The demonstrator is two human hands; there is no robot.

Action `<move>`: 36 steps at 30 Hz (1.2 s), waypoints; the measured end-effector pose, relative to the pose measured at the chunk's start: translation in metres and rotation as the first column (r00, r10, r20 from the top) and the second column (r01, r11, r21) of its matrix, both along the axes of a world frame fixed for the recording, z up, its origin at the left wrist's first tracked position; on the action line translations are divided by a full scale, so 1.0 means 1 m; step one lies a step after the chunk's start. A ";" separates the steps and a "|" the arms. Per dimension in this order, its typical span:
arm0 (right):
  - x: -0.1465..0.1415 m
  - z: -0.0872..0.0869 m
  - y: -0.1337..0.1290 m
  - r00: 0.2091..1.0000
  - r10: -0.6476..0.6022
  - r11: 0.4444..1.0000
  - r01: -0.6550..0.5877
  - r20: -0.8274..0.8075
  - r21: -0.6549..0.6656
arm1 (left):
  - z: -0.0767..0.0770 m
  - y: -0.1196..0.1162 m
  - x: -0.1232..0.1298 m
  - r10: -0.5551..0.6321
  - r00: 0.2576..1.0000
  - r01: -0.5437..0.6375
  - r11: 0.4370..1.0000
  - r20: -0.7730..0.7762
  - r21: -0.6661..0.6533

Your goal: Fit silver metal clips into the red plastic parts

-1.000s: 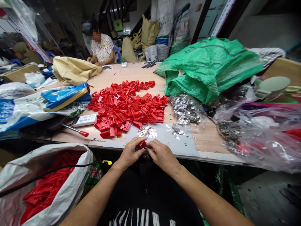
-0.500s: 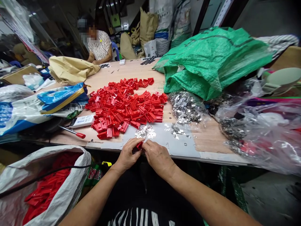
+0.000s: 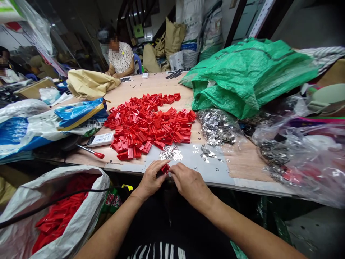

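At the table's front edge my left hand (image 3: 152,178) is closed round a small red plastic part (image 3: 164,168). My right hand (image 3: 188,181) sits just right of it, thumb and fingers pinched together by the part's right side; whatever is between those fingertips is too small to make out. Beyond my hands lies a small pile of shiny metal pieces (image 3: 170,153) on a grey sheet (image 3: 188,166). Behind that spreads a large heap of red plastic parts (image 3: 148,124).
Metal pieces fill a clear bag (image 3: 219,126) beside a green sack (image 3: 250,75). An open white sack (image 3: 101,180) of red parts stands lower left. A red-tipped lever (image 3: 99,155) juts out at left. A person (image 3: 121,59) sits across the table.
The view has shifted, so the scene sits slightly further right and lower. My right fingertips have drawn a little away from the red part, which stays in my left hand.
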State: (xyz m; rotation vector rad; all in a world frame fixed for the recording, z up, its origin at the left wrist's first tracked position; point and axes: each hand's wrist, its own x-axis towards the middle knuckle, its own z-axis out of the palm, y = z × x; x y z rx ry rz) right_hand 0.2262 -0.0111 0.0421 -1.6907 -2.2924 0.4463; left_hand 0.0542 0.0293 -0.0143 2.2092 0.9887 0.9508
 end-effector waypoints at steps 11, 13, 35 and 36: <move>0.007 -0.012 0.002 0.979 -0.047 0.994 0.027 -0.197 -0.102 | -0.003 0.003 -0.004 -0.010 1.000 0.010 0.999 0.002 -0.041; 0.006 -0.012 0.004 0.981 -0.051 0.993 0.030 -0.188 -0.113 | -0.003 0.003 -0.004 -0.012 1.000 0.012 0.999 0.003 -0.038; -0.007 -0.016 0.010 0.979 -0.096 0.988 0.073 -0.178 -0.134 | -0.004 0.002 -0.002 -0.001 1.000 0.001 0.998 -0.001 0.059; -0.004 -0.017 0.009 0.974 -0.091 0.989 0.064 -0.206 -0.136 | -0.005 0.002 -0.003 -0.002 1.000 0.002 0.998 -0.001 0.055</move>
